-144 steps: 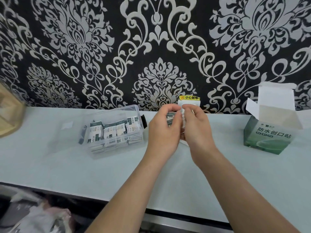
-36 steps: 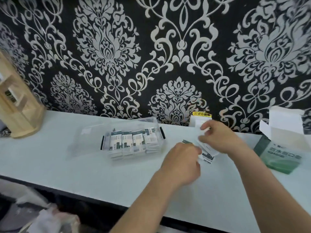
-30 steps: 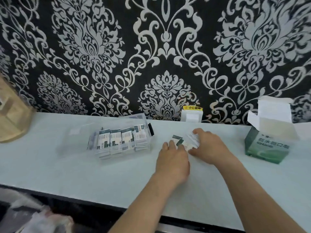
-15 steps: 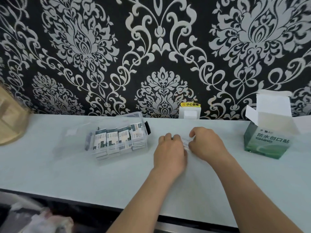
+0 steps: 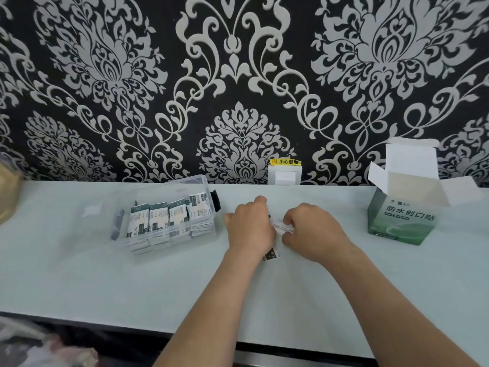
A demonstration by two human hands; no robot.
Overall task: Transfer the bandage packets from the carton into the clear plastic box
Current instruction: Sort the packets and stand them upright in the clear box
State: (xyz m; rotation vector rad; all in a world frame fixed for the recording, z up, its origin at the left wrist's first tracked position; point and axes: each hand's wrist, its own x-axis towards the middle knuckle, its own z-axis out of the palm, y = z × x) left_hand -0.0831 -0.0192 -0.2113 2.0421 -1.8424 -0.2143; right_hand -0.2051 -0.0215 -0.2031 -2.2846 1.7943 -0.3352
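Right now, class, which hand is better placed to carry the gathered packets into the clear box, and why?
Left. The left hand sits between the packets and the clear box, right beside its open side. The right hand lies farther off, toward the carton.

Both bare forearms are stretched forward from the bottom edge, angled in toward each other. The left hand is held palm down, knuckles up, fingers curled under. The right hand is set just beside it, also palm down, fingers bent inward toward the left. What's pinched under the fingertips can't really be made out.
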